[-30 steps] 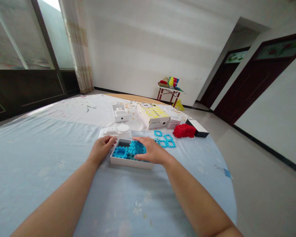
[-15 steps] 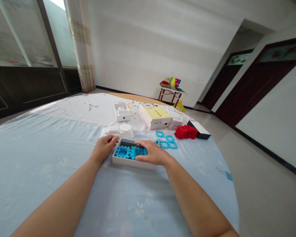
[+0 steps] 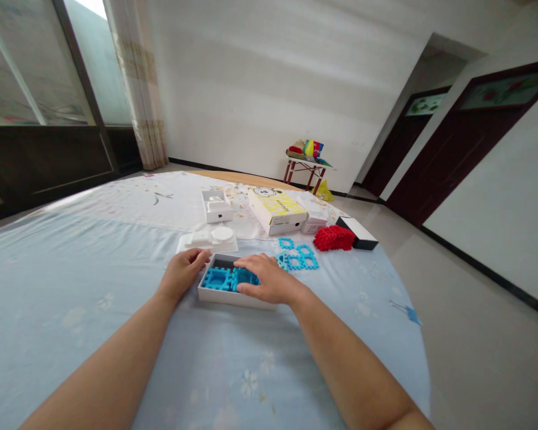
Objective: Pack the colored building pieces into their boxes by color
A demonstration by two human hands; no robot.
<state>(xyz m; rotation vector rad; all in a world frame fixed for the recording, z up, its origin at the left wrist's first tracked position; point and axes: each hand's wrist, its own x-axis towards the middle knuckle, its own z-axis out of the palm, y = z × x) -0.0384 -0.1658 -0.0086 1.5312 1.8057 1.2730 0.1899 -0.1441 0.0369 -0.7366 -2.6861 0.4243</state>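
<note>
A shallow white box (image 3: 233, 299) with a dark inside sits on the table in front of me, holding blue square frame pieces with notched edges (image 3: 217, 278). My left hand (image 3: 185, 272) is at the box's left end, its curled fingers against the upper left corner. Over the right part of the box, my right hand (image 3: 269, 279) has thumb and fingers around a blue notched piece (image 3: 242, 277); the palm hides the box's right end. Several loose blue frame pieces (image 3: 295, 261) lie on the cloth just beyond this hand.
Behind the box are a white molded tray (image 3: 208, 239), a small white open box (image 3: 217, 214) and a yellow-and-white box (image 3: 280, 218). To the right, a red bumpy bundle (image 3: 334, 238) touches a black-and-white box (image 3: 361, 233). A light blue cloth (image 3: 94, 286) covers the round table.
The view has shifted slightly, so everything appears a little further left. My right hand has slid a bit left over the blue pieces. My left hand stays at the box's corner.
</note>
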